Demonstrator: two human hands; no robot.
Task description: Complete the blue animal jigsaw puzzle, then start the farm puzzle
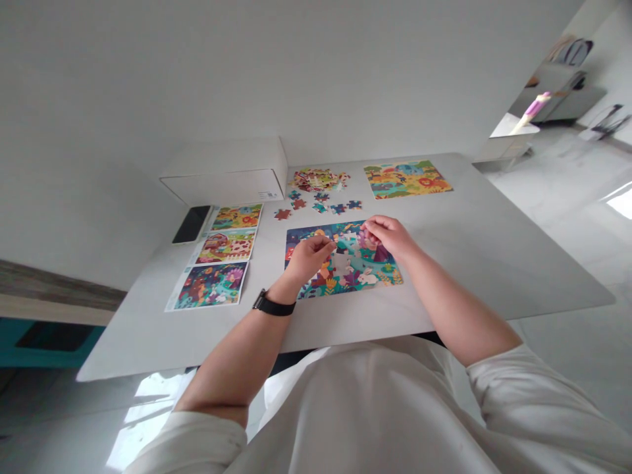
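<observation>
Well to the left of the left hand (309, 258) and a little beyond it, a phone (191, 224) with a dark screen is laid on the bench (503, 263). Between phone and hand, three printed picture sheets (212, 285) are lined up in a column, the dark-toned one being nearest the person. Beyond these sheets, to the far left of the hand, a white box (220, 187) is placed against the wall. A black wristband (274, 304) is worn just behind the left hand, whose thumb and fingertips are drawn together; whether a piece is pinched there cannot be told. Beyond this hand, loose pieces (338, 209) are scattered, and behind them a heap of pieces (318, 179) is gathered. Beneath both hands, a partly assembled dark jigsaw (368, 280) is laid, a white rabbit being shown on it between the hands, on the near side. Over its far right part the right hand (388, 234) is held with fingers curled; whether anything is gripped cannot be told. Beyond and to the right of that hand, a yellow jigsaw (408, 179) is laid flat.
</observation>
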